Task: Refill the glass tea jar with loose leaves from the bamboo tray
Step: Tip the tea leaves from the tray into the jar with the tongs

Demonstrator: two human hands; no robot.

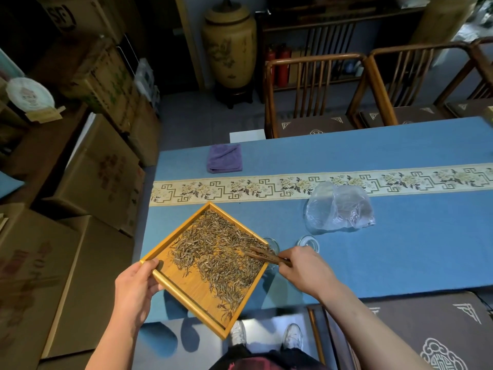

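Note:
My left hand (136,287) grips the left corner of a square bamboo tray (186,284), held tilted above the table's near edge. Loose tea leaves (218,252) cover the tray's upper and right parts. My right hand (304,271) pinches a brown wooden scoop (264,255) whose tip lies among the leaves at the tray's right corner. The glass tea jar (273,245) stands just beyond that corner, mostly hidden by the tray. A round glass lid (308,243) lies on the cloth beside it.
A crumpled clear plastic bag (338,209) sits right of centre on the blue tablecloth (400,249). A folded purple cloth (225,162) lies at the far left. Wooden chairs (314,97) stand behind the table, cardboard boxes (88,182) to the left.

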